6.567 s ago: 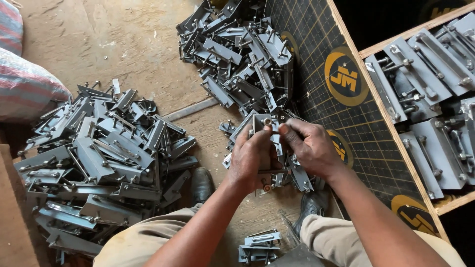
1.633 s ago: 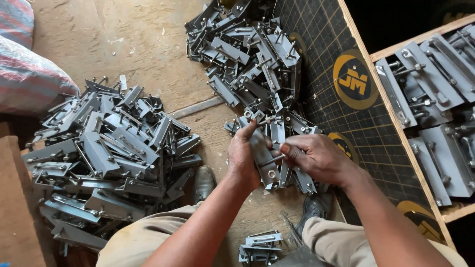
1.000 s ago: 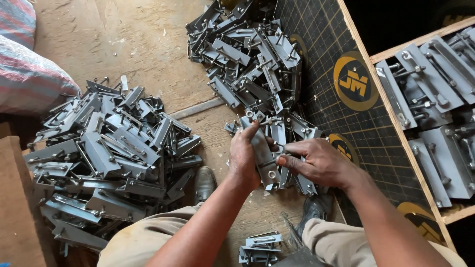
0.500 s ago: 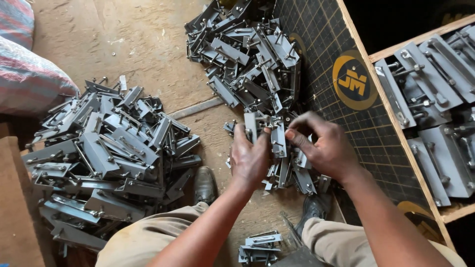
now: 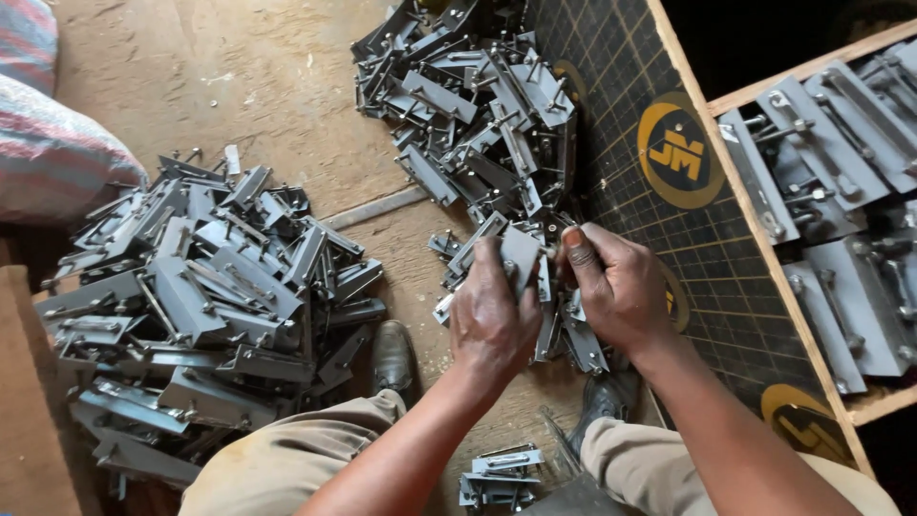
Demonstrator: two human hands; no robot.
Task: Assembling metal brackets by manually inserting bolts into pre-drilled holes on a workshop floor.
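The left hand [image 5: 492, 320] is curled tight, fingers wrapped over a flat grey metal bracket [image 5: 521, 256] that sticks up past the knuckles. The right hand [image 5: 616, 287] sits just beside it, also closed narrow, thumb and fingertips pressed on the bracket's right edge; what exactly it pinches there is hidden between the two hands. The bracket is thin sheet steel, matt grey, with folded edges and a small pin or stud on it. It lies right between the hands, held above a small cluster of like parts [image 5: 564, 334] on the floor under them.

Beyond the hands, further from the body, lies a heap [image 5: 478, 105] of the same grey pieces, tangled, angular, with studs poking out. Well to the left of the left hand spreads a bigger pile [image 5: 201, 296], long flat plates and channel shapes lying crosswise. To the right of the right hand lies a dark gridded mat [image 5: 735, 287] with round yellow marks, and past it a wooden-edged tray [image 5: 764, 201] holding larger grey plates with bolts. Near the wrists, close to the knees in tan trousers [image 5: 287, 459], rests one more small stack [image 5: 497, 473]. The floor [image 5: 239, 76] is dusty bare wood, scuffed and pale. A striped sack [image 5: 48, 162] lies far left
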